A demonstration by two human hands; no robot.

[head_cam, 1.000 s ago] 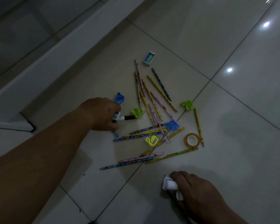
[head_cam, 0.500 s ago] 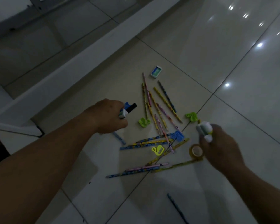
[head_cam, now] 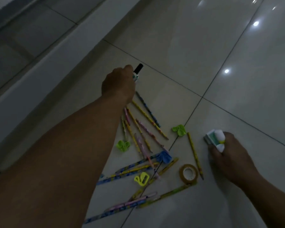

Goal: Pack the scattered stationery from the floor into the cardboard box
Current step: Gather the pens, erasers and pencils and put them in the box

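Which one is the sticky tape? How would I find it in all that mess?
Start at the heap of pencils on the tiled floor, then look to its near right side, just left of the right hand. The tape roll lies there, beside a yellow pencil. It is the only round brownish ring with a hole in the middle; everything near it is a long stick or a small bright clip.
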